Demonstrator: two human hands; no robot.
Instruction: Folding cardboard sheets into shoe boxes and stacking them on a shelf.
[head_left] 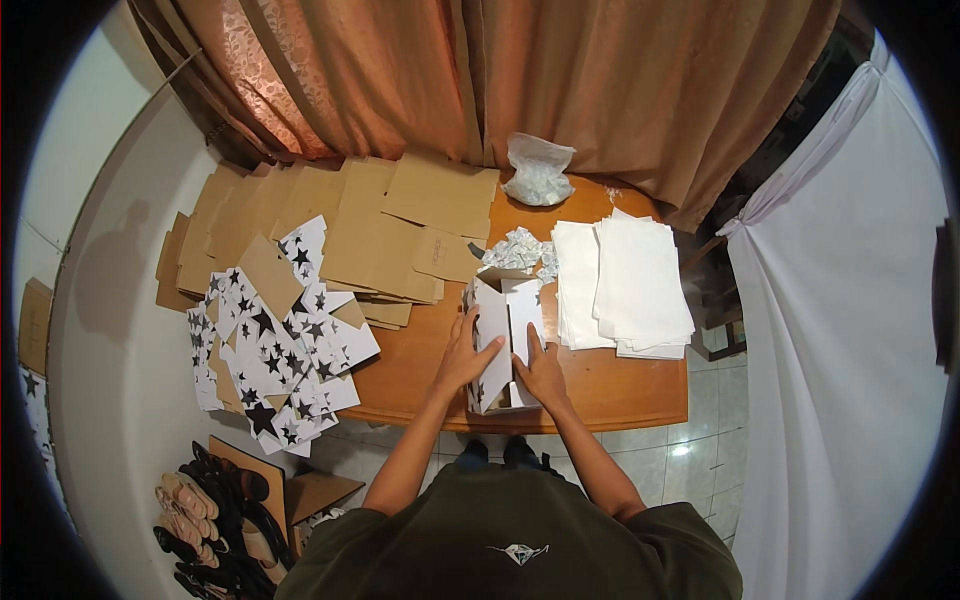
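Left hand (464,352): flat on the left flap of the white box (503,340), fingers (470,322) stretched and lightly spread, pressing down rather than pinching.
Right hand (543,372): laid on the right flap, fingers pointing away from the body, pressed fairly close together; nothing gripped.
Box position: right under both palms, at the near edge of the desk (620,385), between the two hands.
Long axis: runs straight away from the person, in line with the fingers.
Nearer hand: neither; both are touching it, one per side.
Beyond the fingertips: crumpled paper filling (520,248) at the box's far end, one clear bag (538,170) further off.
Right of the right hand: two stacks of white sheets (625,285), just beside the box.
Left of the left hand: star-printed flat cartons (270,345) fanned out, too overlapped to count; brown cardboard blanks (360,225) behind them.
Count in hand: one box, two hands.
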